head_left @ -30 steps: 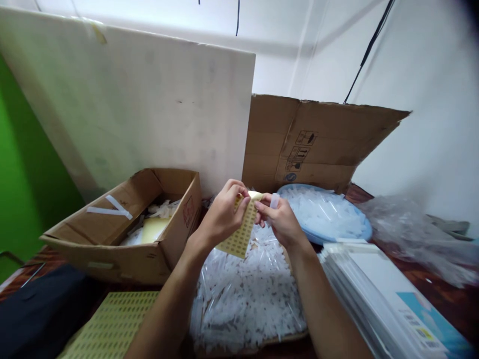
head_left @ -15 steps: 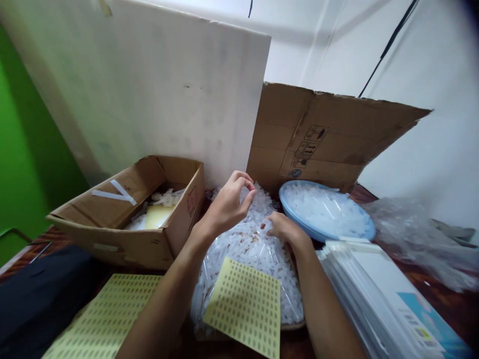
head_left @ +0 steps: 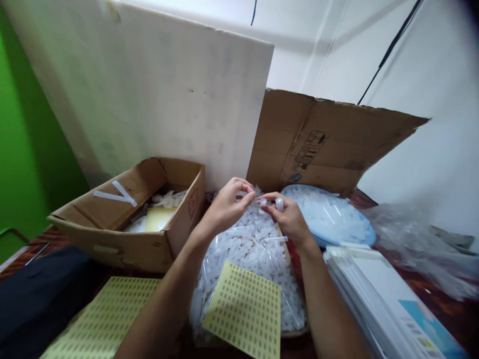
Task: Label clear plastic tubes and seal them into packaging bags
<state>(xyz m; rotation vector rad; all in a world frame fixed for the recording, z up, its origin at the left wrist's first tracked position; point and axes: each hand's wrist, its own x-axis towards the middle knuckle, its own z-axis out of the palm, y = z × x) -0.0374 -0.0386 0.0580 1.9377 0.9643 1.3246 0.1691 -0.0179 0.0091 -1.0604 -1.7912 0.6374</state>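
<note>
Over a heap of small translucent plastic pieces [head_left: 239, 249], both hands are raised close together. My right hand [head_left: 282, 214] has its fingers closed round small clear plastic tubes [head_left: 279, 204], whose round ends show between the fingers. Just to its left, my left hand [head_left: 234, 199] is closed, thumb and fingertips pinched; whatever lies between the tips is too small to make out. A yellow sheet with rows of small oval stickers [head_left: 247, 306] rests on the near part of the heap, below the hands.
An open cardboard box [head_left: 112, 247] stands left, with more yellow sticker sheets [head_left: 108, 314] in front. At right are a blue basin [head_left: 322, 239] of plastic pieces, a stack of white packages [head_left: 377, 284] and crumpled clear plastic [head_left: 422, 244]. Cardboard [head_left: 337, 134] leans behind.
My right hand has risen and turned, coming nearer my left hand, and tubes now show in its fingers. My left hand keeps its pinch almost in place. The view has shifted slightly.
</note>
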